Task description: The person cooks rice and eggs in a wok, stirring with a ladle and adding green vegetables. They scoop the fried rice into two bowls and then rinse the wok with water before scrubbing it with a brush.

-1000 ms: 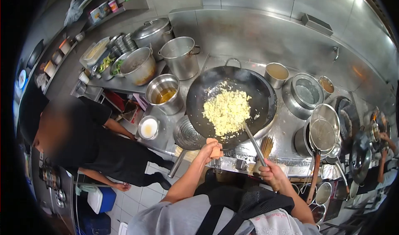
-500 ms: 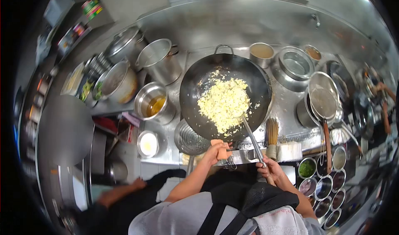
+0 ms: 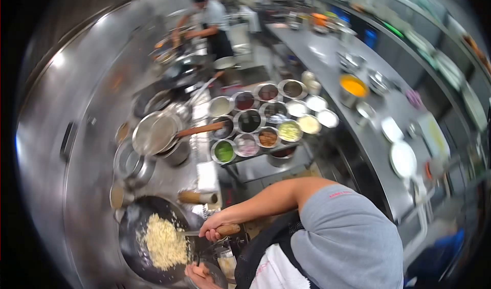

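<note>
A large black wok point(image 3: 130, 245) at the lower left holds a mound of pale yellow, crumbly food that looks like egg fried rice point(image 3: 164, 242). My right hand point(image 3: 214, 226) is closed around a wok utensil with a metal shaft and wooden handle point(image 3: 228, 229). Its far end is buried in the food, so its shape is hidden. At the wok's near rim, my left hand point(image 3: 198, 275) grips an orange-pink pad point(image 3: 201, 269), folded over the place where the wok's handle is. A bamboo wok brush point(image 3: 197, 197) lies just beyond my right hand.
A wire-mesh strainer point(image 3: 153, 133) with a wooden handle rests over pots beyond the wok. Several seasoning and ingredient bowls point(image 3: 249, 120) fill a stand ahead. Another person point(image 3: 212, 23) works at the far stove. A steel counter point(image 3: 327, 51) runs along the right.
My view has swung far to the right, bringing the seasoning bowls, the other person and the right counter into sight. Both hands keep their holds; the utensil still reaches into the food.
</note>
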`<state>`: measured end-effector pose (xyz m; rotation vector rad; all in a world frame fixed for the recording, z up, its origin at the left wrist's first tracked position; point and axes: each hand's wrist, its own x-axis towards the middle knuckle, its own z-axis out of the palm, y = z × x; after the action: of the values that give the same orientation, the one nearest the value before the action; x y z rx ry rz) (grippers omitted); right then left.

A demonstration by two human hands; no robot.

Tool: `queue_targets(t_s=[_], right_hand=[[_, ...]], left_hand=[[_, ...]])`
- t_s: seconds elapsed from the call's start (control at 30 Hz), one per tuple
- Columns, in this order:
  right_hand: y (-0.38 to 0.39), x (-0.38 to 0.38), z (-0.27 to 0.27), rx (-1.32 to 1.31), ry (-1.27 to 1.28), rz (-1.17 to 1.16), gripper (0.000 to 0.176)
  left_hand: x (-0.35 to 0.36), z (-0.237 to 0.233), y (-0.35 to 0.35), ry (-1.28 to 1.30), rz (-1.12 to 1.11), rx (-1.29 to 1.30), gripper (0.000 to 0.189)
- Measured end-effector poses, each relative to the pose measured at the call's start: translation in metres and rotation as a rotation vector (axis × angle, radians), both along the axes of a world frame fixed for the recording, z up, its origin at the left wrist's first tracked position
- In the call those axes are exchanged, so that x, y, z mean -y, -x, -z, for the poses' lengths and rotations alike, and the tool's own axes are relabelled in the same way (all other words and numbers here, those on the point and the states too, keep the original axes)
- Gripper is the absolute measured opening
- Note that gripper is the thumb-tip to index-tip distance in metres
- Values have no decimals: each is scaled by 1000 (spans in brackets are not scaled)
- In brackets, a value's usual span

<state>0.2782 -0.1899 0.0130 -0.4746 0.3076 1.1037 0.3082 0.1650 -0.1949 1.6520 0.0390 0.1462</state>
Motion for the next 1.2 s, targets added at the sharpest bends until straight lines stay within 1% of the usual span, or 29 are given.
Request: queue_targets(t_s=[0.03,0.07,0.1,0.13,0.17,0.2,0.27,0.3,0.33,0.4,0.43,0.47,0.5,0.53,0.6,0.63,0.67,0.7,0.73,0.8,0.83,0.87,0.9,0.93,1.0,1.03,1.07,1.13,1.2], right_hand=[[17,18,-1,-9,-62,18,35],[38,34,2,-19,-131,4,35],[62,56,4,4,-113,46,34],[89,80,8,-41,-123,46,36],[122,103,12,65,-78,128,30],[155,125,10,82,-22,197,24],[228,166,-6,138,71,314,13],[266,183,-13,164,114,368,8],[305,197,-14,159,119,375,8],[384,217,-16,195,156,546,7],[425,224,-26,189,162,553,7],[466,227,-37,149,193,653,6],[506,228,-46,107,221,752,9],[544,229,-50,102,229,760,9],[615,224,-53,85,170,931,38],[647,218,-55,77,168,934,38],[676,211,-57,19,127,1056,39],[702,205,-57,-36,87,1173,40],[727,200,-54,-41,96,1164,40],[768,186,-44,-79,4,1331,41],[787,180,-42,-78,15,1315,41],[804,174,-42,-66,-29,1395,43],[818,167,-42,-54,-78,1478,44],[831,158,-46,-56,-73,1472,44],[856,147,-61,-41,-28,1622,48],[866,142,-69,-31,-92,1679,51],[876,137,-77,-27,-85,1690,51],[895,131,-89,32,-20,1774,52],[918,129,-90,51,-19,1793,53]], left_hand=[[28,-67,28,430,-75,-422,18],[30,-76,43,394,-50,-423,18],[30,-82,56,391,43,-509,16],[62,-115,85,399,138,-599,15],[100,-150,123,484,100,-589,13],[111,-144,128,477,122,-606,13],[134,-133,148,576,447,-723,13],[153,-135,162,529,464,-804,13],[175,-140,177,479,477,-884,14],[216,-153,213,565,619,-913,15],[239,-162,235,519,644,-878,15],[260,-166,257,473,672,-841,16],[276,-160,271,491,728,-984,16],[298,-172,297,407,717,-1041,11],[330,-167,325,295,968,-1264,19],[345,-158,342,220,1063,-1262,28],[359,-155,359,268,1175,-1263,28],[375,-150,380,213,1152,-1227,27],[392,-143,401,168,1129,-1188,26],[413,-124,429,194,1254,-1282,23],[423,-133,449,304,1297,-1193,18],[431,-130,458,258,1378,-1226,16],[436,-125,473,275,1334,-1221,17],[441,-124,488,287,1295,-1217,19],[448,-115,497,266,1360,-1234,20],[452,-115,503,233,1420,-1256,21],[453,-115,509,232,1434,-1257,21],[456,-118,520,219,1366,-1226,22],[449,-126,521,196,1379,-1239,21]])
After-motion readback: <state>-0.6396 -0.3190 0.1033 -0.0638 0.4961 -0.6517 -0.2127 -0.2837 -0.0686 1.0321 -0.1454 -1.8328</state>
